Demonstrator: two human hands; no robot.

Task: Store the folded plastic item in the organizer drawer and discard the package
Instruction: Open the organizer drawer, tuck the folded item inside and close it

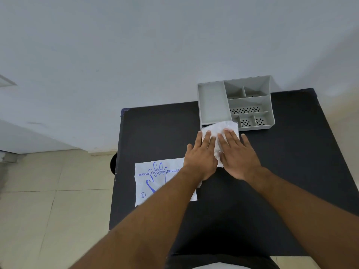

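Note:
A folded white plastic item (219, 129) lies on the black table (155, 136), its far edge touching the front of the grey organizer (212, 105). My left hand (201, 154) and my right hand (238, 152) lie flat on it side by side, fingers spread, pressing it down. The flat white package (155, 183), printed in blue with a glove outline and "Disposable Polyethylene Gloves", rests on the table under my left forearm. The organizer's drawer front is hidden behind the plastic item.
The organizer stands at the table's far edge against a pale wall, with one long compartment and several small perforated ones. A dark round object (113, 164) shows beside the table's left edge. Tiled floor (48, 200) lies to the left.

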